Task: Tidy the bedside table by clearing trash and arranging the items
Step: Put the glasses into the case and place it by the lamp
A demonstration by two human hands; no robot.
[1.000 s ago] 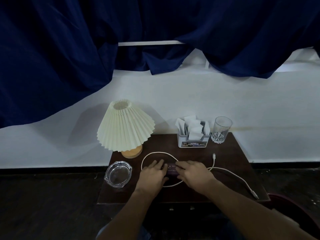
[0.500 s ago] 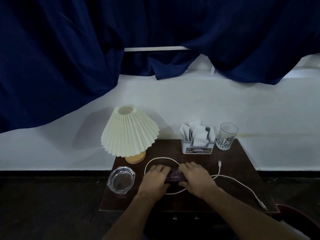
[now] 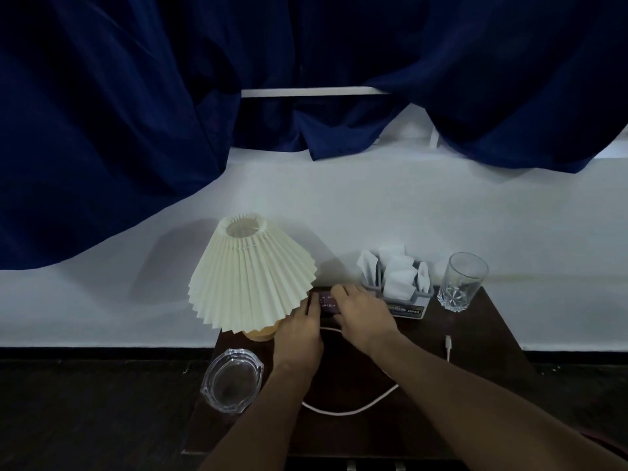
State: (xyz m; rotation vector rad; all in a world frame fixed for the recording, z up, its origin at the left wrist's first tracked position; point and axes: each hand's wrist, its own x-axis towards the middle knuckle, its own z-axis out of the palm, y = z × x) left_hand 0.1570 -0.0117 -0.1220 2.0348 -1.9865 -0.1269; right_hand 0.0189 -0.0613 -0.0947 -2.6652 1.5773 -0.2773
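Both hands rest on a small dark box with pale lettering [image 3: 327, 302] at the back of the dark wooden bedside table [image 3: 489, 338], between the lamp and the tissue holder. My left hand [image 3: 299, 329] grips its left end and my right hand [image 3: 362, 312] covers its right end. A white charging cable [image 3: 353, 407] loops across the tabletop under my forearms, its plug end lying near the right side. Much of the box is hidden by my fingers.
A cream pleated lamp [image 3: 249, 278] stands at the back left. A glass ashtray [image 3: 232, 380] sits at the front left corner. A grey holder of white tissues [image 3: 396, 283] and an empty glass tumbler [image 3: 460, 282] stand at the back right. Dark blue curtains [image 3: 136, 113] hang above the white wall.
Both hands have carried the small dark box from the middle of the table back toward the wall, between the lamp and the tissue holder. The view has shifted closer.
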